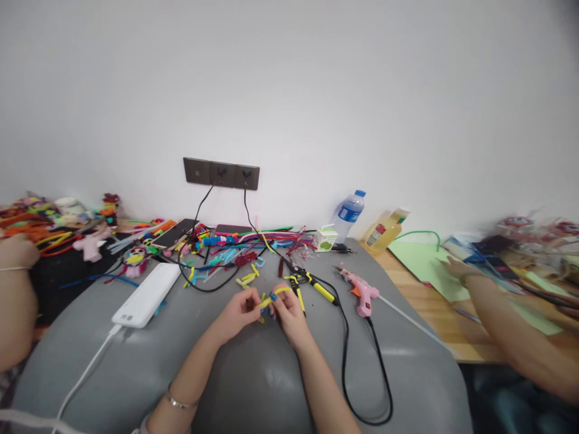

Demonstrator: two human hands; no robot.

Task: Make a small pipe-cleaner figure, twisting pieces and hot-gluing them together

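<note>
While a co-worker's arm (15,301) comes in at my far left, its hand over a blurred heap of coloured stems (27,224), a pale pink figure (93,244) lies just to the right of that heap on something dark. Next comes a small figure with a yellow face (134,259), and nearer to me a white power bank (148,295) lies aslant on the grey table (420,392), a white cable running from its near end. Above the clutter, two black leads hang from the dark wall sockets (221,173). Short yellow pieces (248,278) lie loose just beyond my hands. My left hand (239,313) is pinched closed, thumb against fingertips, on one end of a yellow strip (266,302), which I have raised in front of me at the middle of the table. My right hand (289,316), its nails blue, grips the strip too, thumb and forefinger closed on it. Just past it lie yellow-handled pliers (322,290), with a small green-and-white carton (325,239) and a water bottle (349,217) behind. Further right are a pink glue gun (363,293), a yellowish bottle (388,230) and a light green sheet (418,265), touched by another person's hand (453,268)
</note>
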